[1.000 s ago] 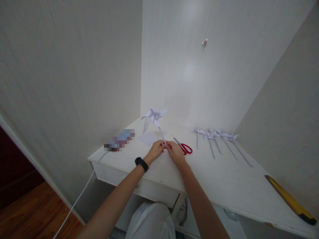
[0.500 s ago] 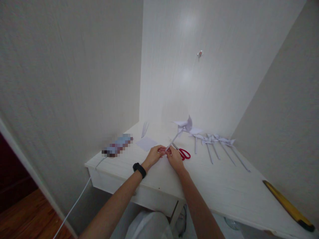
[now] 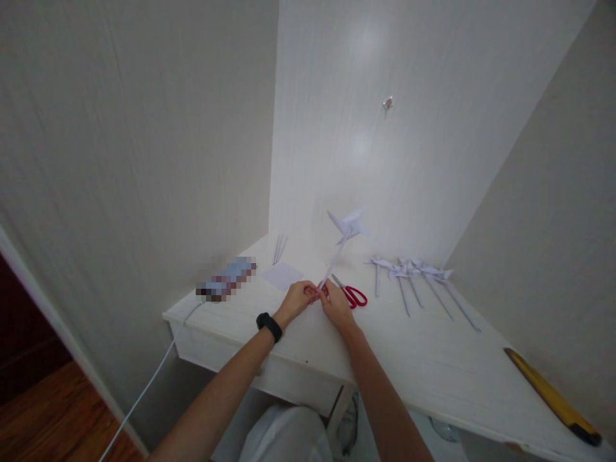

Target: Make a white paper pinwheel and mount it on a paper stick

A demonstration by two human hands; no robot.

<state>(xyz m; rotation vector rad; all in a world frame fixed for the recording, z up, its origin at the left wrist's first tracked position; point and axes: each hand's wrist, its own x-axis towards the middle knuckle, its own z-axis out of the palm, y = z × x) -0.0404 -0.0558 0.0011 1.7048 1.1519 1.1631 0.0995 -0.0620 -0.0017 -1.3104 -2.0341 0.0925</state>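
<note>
Both hands meet over the white surface (image 3: pixel 433 366), near its front-middle. Left hand (image 3: pixel 299 299) and right hand (image 3: pixel 335 305) are pinched together on the lower end of a paper pinwheel (image 3: pixel 347 226); both grips are clamped on its thin paper stick. The stick leans up and away to the right, with the folded white head raised clear of the surface in front of the back wall. A black watch (image 3: pixel 269 326) sits on the left wrist.

Red-handled scissors (image 3: pixel 353 294) lie flat just beside the right hand, on its far right side, blades pointing toward the hands; touching or not, cannot tell. Further right, a row of finished paper pinwheels (image 3: pixel 418 277) lies flat, sticks fanning toward the right edge, heads close together. Behind the left hand lies a small square paper sheet (image 3: pixel 282 276), and past it, near the wall corner, a few thin paper sticks (image 3: pixel 278 249).

At the left edge of the surface is a pixelated flat object (image 3: pixel 225 280) with a white cable (image 3: pixel 149 385) dropping off toward the floor. A yellow-and-black long tool (image 3: pixel 553 398) lies at the far right front edge, well apart from the hands. A small fixture (image 3: pixel 387 102) sticks out of the back wall.
</note>
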